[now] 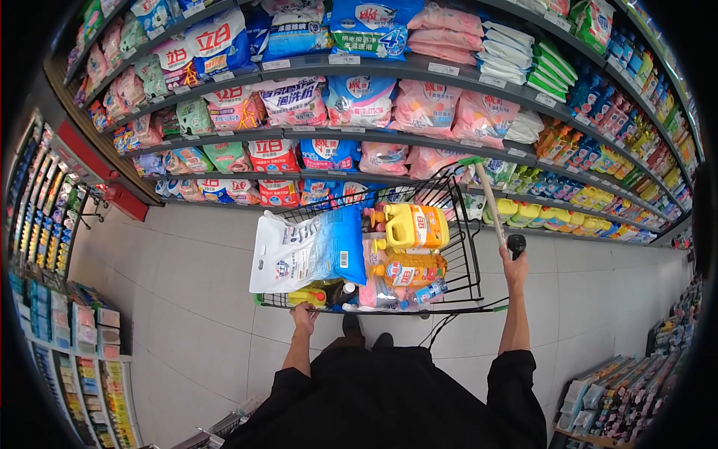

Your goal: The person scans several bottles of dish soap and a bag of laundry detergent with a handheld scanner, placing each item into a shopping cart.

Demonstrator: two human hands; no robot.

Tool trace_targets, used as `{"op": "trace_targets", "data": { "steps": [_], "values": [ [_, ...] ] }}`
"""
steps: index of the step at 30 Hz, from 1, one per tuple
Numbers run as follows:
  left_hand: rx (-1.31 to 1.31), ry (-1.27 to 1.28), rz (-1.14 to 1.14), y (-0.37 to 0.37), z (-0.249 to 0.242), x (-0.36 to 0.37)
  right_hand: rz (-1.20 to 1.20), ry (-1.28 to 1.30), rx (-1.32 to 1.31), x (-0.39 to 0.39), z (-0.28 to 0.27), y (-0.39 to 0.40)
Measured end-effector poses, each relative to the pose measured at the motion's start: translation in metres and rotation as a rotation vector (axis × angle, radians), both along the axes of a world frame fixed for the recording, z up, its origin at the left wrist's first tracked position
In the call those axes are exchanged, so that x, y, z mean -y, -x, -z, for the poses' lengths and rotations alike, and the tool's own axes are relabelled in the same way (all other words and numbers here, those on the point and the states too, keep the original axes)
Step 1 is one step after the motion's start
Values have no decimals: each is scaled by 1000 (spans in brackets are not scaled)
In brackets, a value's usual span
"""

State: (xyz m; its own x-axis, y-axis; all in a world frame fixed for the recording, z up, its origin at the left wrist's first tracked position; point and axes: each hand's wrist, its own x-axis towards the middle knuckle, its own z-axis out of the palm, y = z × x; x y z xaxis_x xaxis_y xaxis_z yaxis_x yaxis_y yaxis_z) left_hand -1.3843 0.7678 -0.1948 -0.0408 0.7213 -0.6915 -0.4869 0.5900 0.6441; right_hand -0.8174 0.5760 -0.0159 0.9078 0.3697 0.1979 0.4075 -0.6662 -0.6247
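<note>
A black wire shopping cart with green corners stands in front of my body. My left hand is closed on the cart's near rim at its left part, beside a yellow bottle with a red cap. At the right end, my right hand is wrapped round the cart handle, just below a black knob. In the cart lie a large white and blue bag, a yellow jug, an orange bottle and a small clear bottle with a blue label.
Shelves of bagged detergent and colourful bottles curve across the far side. A red stand and racks of small goods are on the left. Packaged goods fill a low display at the lower right. Grey tiled floor surrounds the cart.
</note>
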Motion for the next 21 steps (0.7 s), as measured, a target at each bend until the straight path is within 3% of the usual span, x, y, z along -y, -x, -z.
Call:
{"op": "trace_targets", "data": {
  "steps": [21],
  "values": [
    [-7,-12,11,4,11,-2,-9,-9,27,0,7,-4]
  ]
}}
